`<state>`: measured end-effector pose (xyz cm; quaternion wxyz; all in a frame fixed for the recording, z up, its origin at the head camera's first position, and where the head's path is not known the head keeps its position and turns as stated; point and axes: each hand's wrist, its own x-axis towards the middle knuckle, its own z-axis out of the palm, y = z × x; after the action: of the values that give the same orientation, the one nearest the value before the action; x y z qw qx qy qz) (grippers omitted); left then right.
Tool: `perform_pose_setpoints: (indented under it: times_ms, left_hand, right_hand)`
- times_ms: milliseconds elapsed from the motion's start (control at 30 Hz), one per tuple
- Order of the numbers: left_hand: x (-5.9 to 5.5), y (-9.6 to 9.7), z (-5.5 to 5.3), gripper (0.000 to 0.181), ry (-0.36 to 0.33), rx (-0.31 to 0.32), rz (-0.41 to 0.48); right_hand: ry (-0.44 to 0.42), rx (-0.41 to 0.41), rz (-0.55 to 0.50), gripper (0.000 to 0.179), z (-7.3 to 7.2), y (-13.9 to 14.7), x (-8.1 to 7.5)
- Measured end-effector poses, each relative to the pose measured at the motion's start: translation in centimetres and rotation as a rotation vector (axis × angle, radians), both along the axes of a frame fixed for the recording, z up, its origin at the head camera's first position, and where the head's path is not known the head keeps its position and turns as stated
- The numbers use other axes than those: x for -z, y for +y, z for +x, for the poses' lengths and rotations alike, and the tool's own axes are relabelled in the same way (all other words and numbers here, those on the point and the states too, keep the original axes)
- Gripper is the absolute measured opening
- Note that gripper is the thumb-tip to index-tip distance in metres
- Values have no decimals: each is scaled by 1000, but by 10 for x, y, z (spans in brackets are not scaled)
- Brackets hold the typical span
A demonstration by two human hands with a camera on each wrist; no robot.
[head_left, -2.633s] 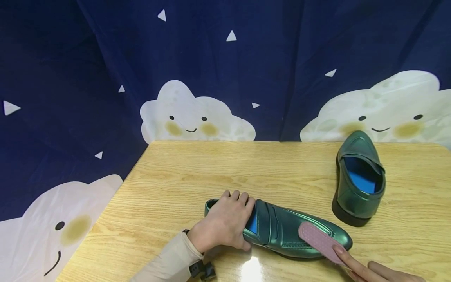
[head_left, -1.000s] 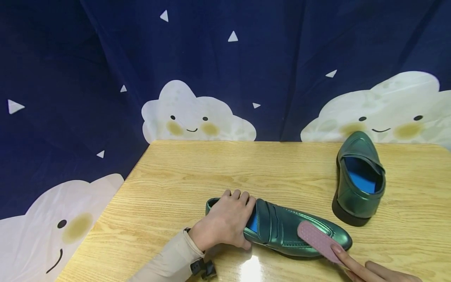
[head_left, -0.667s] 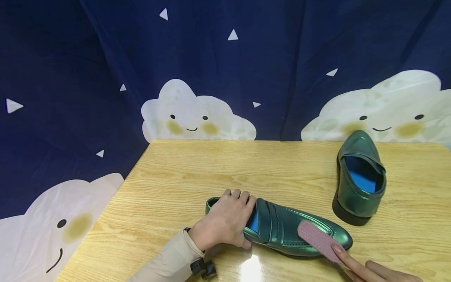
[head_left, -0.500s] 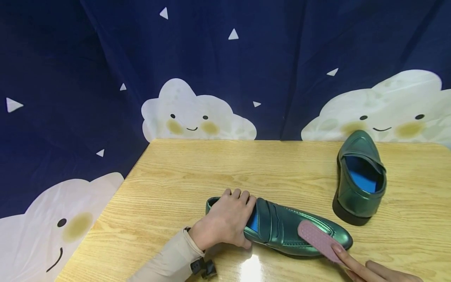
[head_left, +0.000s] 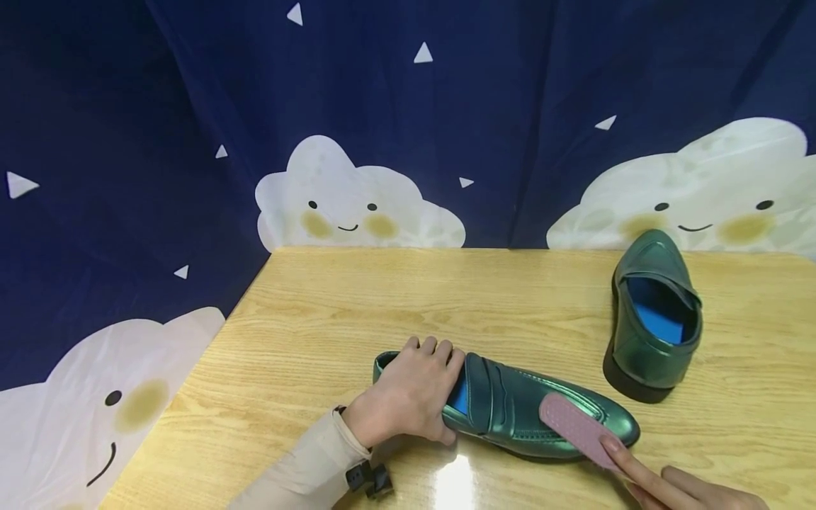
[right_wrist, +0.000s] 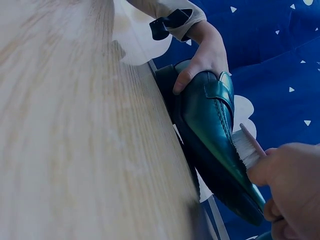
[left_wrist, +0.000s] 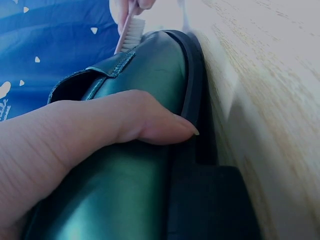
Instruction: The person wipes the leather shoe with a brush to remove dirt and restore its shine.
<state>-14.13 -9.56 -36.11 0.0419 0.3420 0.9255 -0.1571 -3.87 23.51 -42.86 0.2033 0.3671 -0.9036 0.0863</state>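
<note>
A shiny dark green loafer (head_left: 510, 414) with a blue insole lies on the table, its toe pointing right. My left hand (head_left: 411, 393) grips it across the opening near the heel; in the left wrist view the thumb (left_wrist: 135, 117) presses along its side, down to the sole edge. At the toe end my right hand (head_left: 669, 485) holds a pink shoe brush (head_left: 576, 428), index finger laid along its back. White bristles (right_wrist: 246, 147) rest against the loafer's upper in the right wrist view. The palm side of the left hand is hidden.
The matching green loafer (head_left: 656, 319) stands at the back right, toe toward the curtain. A dark blue curtain (head_left: 497, 106) with smiling clouds hangs behind the wooden table (head_left: 319, 304). A black device (head_left: 368, 479) sits at the left wrist.
The whole scene sits slightly higher in the head view. Both hands, the brush and the loafer keep nearly the same places relative to each other.
</note>
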Motion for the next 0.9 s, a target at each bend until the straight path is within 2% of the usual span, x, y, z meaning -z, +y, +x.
perform_pose_setpoints:
  times_ms: [300, 500, 900]
  left_hand:
    - [0, 1, 0, 97, 0, -6, -8]
    - [-1, 1, 0, 98, 5, -5, -17]
    - [-2, 1, 0, 97, 1, -6, -13]
  right_hand:
    - [31, -7, 16, 59, -1, 0, 0]
    - [5, 38, -2, 59, 1, -1, 1]
    - [31, 88, -28, 58, 3, -6, -1]
